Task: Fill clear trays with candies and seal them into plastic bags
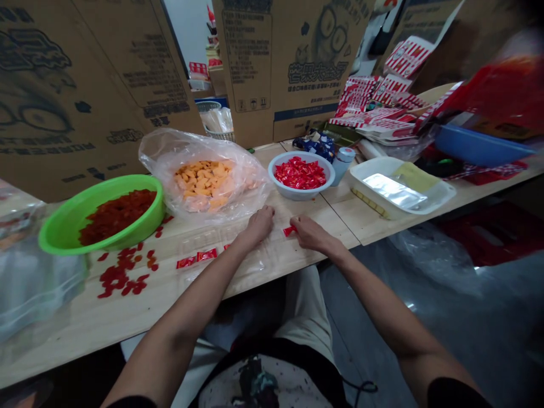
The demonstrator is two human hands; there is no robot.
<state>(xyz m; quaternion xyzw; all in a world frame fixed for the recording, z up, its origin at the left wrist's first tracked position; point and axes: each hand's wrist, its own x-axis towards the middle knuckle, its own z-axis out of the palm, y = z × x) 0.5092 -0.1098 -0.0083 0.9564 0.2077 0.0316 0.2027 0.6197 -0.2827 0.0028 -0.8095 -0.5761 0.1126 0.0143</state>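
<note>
- Pinching a small red packet [289, 230] at its end, our right hand [309, 231] has thumb and fingertips closed on it, low over the tabletop [178, 294].
- Our left hand [260, 222] rests just beside it, fingers curled down. We cannot tell whether it holds anything.
- Both hands sit over what looks like a clear tray [204, 241], though its edges are faint.
- Two more packets [196, 258] lie to the left, near our left forearm.
- Behind the hands stands a blue bowl [301, 196] full of the same red packets. Beside it is a bag [161, 150] of orange pieces.
- A green bowl [59, 226] of dark red pieces stands far left, with loose pieces [121, 275] scattered in front of it.
- A white tray [442, 195] sits to the right.
- We judge the step in hand to be setting this packet down by the left hand.
- The next move calls for a light grip and a steady clear tray.
</note>
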